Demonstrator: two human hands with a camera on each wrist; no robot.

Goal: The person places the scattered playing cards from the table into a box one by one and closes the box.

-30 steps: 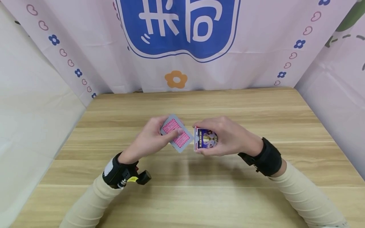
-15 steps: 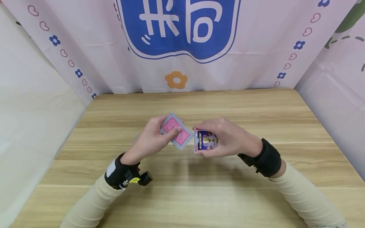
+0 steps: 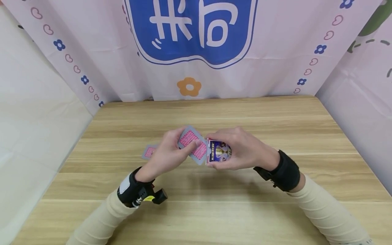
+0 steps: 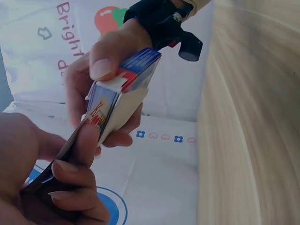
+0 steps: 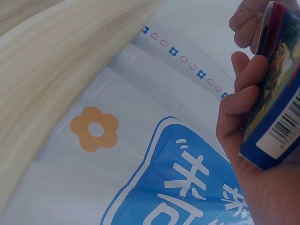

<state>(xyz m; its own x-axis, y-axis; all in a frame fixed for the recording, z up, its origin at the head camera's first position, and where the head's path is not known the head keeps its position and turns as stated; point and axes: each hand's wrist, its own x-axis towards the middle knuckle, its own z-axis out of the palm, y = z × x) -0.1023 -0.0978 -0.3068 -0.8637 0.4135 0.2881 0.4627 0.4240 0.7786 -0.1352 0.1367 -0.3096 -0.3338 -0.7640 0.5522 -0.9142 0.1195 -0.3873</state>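
Observation:
In the head view, my left hand (image 3: 171,148) pinches playing cards (image 3: 199,151) with pink-checkered backs and grey borders, its thumb flat on top. Their right corner overlaps the end of a blue card box (image 3: 221,151) printed with a gold trophy. My right hand (image 3: 245,148) grips this box by its two long edges. From the left wrist view, the cards (image 4: 70,145) are edge-on, reaching up to the box's end, where a colourful card face (image 4: 99,115) shows. A barcode (image 5: 283,131) marks the box's other end in the right wrist view.
Another pink-backed card (image 3: 149,151) lies on the wooden table (image 3: 214,217), partly covered by my left hand. A white printed cloth (image 3: 107,68) hangs along the table's back edge. Pale cloths also stand at both sides. Both wrists wear black straps (image 3: 283,172).
My left hand has shifted rightward with the cards, bringing them up against the box end. The card on the table now shows beside it. My right hand has moved slightly left.

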